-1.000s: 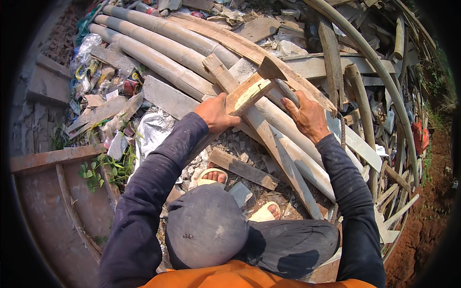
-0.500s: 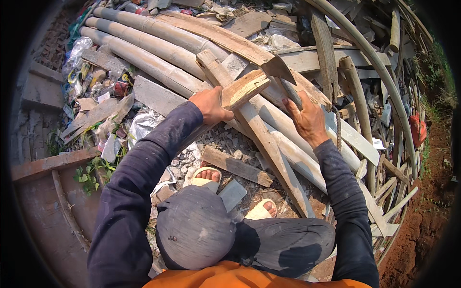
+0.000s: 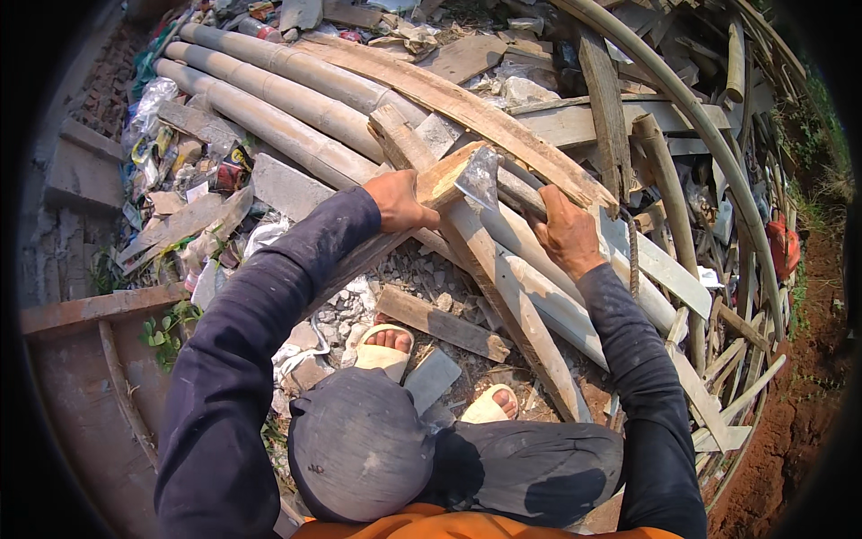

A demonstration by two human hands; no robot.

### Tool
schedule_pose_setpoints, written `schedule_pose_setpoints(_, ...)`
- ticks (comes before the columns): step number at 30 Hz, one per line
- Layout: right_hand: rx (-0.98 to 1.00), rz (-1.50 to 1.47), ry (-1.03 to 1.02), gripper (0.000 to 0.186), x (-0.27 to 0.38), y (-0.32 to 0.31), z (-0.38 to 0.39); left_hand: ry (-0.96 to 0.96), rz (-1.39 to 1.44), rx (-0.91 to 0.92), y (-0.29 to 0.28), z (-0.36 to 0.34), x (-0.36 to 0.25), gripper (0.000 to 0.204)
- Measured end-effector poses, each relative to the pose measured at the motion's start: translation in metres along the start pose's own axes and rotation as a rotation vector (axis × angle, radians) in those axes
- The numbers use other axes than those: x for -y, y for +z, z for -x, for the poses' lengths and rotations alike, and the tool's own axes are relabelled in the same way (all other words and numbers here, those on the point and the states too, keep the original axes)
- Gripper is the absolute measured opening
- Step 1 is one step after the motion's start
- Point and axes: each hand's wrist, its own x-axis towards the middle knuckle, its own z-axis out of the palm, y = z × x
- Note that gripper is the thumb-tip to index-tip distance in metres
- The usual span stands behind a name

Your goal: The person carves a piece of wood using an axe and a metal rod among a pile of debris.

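My left hand [image 3: 400, 202] is closed around a squared length of wood [image 3: 440, 186], close to its pale, rough-cut end. This piece slants back under my left forearm and lies across a longer timber [image 3: 507, 301]. In my right hand [image 3: 570, 235] is the wooden handle of a hatchet [image 3: 481, 178], fingers wrapped round it. Its grey metal blade meets the cut end of the wood, just right of my left hand. How deep the edge sits cannot be seen.
Long bamboo poles [image 3: 269, 108] run beneath the timbers. A short plank [image 3: 442, 323] lies on rubble by my sandalled feet. Scrap boards and sticks [image 3: 691, 269] pile up at right; plastic litter [image 3: 157, 99] lies at far left. A low wall [image 3: 99, 310] stands at left.
The hatchet has come down and left, from above the wood onto its cut end. My right hand has shifted slightly lower; my left hand keeps its hold.
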Motion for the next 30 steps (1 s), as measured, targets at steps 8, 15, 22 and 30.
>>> schedule_pose_setpoints(8,0.186,0.023,0.176,0.037,-0.011,-0.007,-0.024,0.05,0.168,0.018,0.002,-0.007,0.016,0.074)
schedule_pose_setpoints(15,0.148,-0.534,0.404,0.066,0.028,-0.041,-0.004,0.033,0.025,-0.084,0.021,0.001,0.034,0.087)
schedule_pose_setpoints(22,-0.222,-0.761,0.087,0.045,0.06,-0.05,0.001,-0.061,-0.117,-0.087,0.007,0.022,-0.004,0.081)
schedule_pose_setpoints(30,0.021,-0.574,0.303,0.06,0.054,-0.042,-0.006,-0.034,-0.2,-0.068,0.015,0.02,-0.005,0.081)
